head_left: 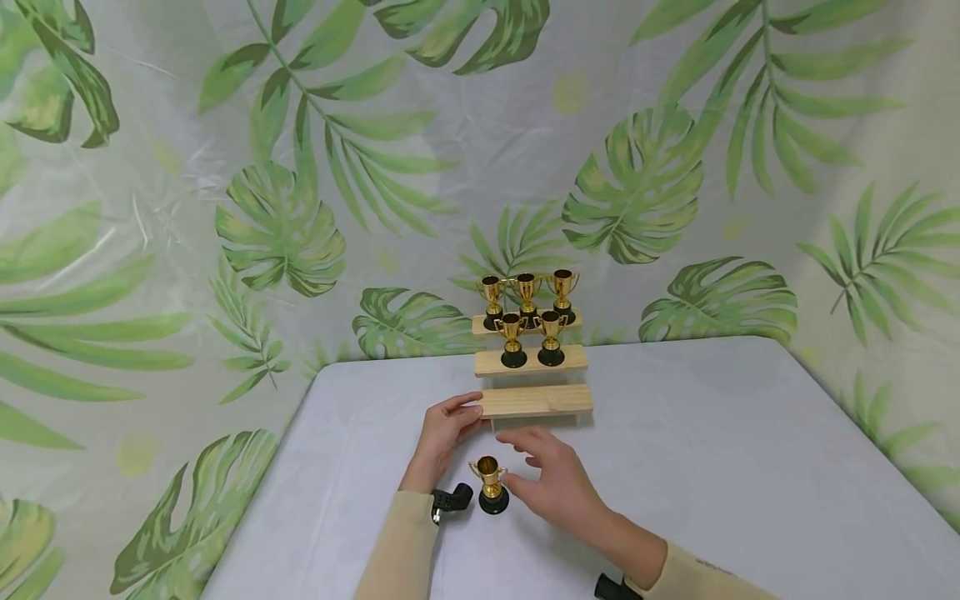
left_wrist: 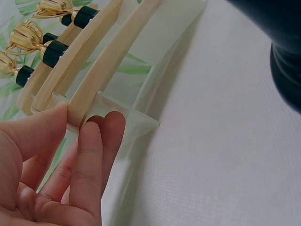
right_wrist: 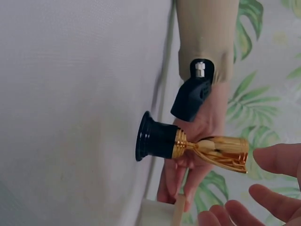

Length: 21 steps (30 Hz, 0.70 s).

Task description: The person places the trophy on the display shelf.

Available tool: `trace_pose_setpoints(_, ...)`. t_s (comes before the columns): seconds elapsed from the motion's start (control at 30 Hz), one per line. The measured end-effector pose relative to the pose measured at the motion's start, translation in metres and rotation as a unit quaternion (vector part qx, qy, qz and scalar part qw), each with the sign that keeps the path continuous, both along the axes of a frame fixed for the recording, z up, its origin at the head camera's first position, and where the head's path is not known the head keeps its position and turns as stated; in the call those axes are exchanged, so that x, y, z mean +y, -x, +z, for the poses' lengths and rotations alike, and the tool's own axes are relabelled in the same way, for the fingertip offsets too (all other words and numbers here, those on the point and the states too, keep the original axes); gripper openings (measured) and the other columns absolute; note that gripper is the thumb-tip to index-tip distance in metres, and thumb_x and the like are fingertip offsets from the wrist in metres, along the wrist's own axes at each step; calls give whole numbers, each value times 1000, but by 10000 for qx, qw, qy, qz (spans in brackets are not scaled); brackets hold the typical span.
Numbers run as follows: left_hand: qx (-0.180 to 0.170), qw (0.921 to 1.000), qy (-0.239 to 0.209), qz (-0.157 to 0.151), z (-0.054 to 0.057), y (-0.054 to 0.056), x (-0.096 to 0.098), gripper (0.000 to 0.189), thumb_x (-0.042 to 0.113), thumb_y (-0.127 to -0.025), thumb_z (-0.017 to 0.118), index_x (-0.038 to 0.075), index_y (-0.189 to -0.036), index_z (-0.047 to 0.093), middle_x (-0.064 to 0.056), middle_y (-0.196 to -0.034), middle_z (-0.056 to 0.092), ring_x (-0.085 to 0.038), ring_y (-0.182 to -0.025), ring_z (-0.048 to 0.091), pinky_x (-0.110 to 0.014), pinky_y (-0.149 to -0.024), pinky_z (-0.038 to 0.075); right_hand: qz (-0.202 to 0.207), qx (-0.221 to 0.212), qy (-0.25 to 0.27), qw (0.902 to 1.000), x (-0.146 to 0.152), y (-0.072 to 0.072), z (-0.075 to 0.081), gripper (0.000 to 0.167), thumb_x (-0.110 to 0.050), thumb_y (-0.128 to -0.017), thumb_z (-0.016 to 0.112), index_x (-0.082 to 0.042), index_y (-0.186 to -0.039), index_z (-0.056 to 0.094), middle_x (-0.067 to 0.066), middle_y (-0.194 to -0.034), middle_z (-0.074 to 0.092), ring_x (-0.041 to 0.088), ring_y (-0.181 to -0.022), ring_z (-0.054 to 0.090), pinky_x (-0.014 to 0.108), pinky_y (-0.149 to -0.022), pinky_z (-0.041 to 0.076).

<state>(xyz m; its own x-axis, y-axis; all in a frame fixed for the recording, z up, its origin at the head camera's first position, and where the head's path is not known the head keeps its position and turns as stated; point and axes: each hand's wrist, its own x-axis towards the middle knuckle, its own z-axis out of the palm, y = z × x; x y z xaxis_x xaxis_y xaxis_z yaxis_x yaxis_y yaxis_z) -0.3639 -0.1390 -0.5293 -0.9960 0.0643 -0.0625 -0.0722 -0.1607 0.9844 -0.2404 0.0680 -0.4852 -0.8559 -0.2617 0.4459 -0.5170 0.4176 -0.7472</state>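
A small gold trophy cup point(head_left: 491, 482) with two handles and a black base stands upright on the table in the head view. My right hand point(head_left: 557, 479) hovers just right of it, thumb and fingers spread, the thumb close to the cup's rim. In the right wrist view, the trophy cup point(right_wrist: 174, 141) appears sideways and a gap shows between it and my fingertips point(right_wrist: 270, 157). My left hand point(head_left: 441, 435) pinches the left end of the lowest board point(head_left: 536, 401) of a tiered wooden stand, thumb point(left_wrist: 47, 129) on top and fingers below.
Three matching trophies point(head_left: 528, 292) stand on the top board, and two trophies point(head_left: 551, 337) on the middle board point(head_left: 531, 367). Clear supports point(left_wrist: 124, 110) hold the boards up. A white cloth covers the table point(head_left: 712, 450), and a leaf-print curtain point(head_left: 480, 167) hangs behind it.
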Motion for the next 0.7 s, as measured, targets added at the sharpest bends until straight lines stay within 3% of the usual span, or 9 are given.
trace_pose_setpoints(0.2, 9, 10000, 23, 34, -1, 0, 1, 35, 7, -90, 76, 3, -124, 71, -16, -104, 74, -25, -95, 73, -34, -88, 58, 81, 31, -4, 10000, -5, 1, -5, 51, -6, -79, 84, -25, -124, 70, -9, -116, 64, 15, -103, 62, 42, -83, 60)
trace_pose_setpoints(0.47, 22, 10000, -8, 50, 1, -2, 0, 35, 7, -91, 75, 1, -125, 70, -19, -106, 73, -27, -95, 73, -35, -90, 57, 147, 235, -20, 9996, -15, 6, -12, 44, -10, -78, 86, -19, -119, 72, -9, -101, 65, 17, -94, 65, 35, -76, 61)
trace_pose_setpoints(0.7, -54, 10000, -3, 48, 3, -1, 0, 33, 5, -91, 74, 4, -124, 71, -19, -106, 73, -27, -95, 73, -33, -88, 58, 153, -16, 20, 9999, -21, 6, -13, 37, -14, -79, 87, -21, -112, 74, -8, -96, 65, 16, -90, 66, 30, -74, 61)
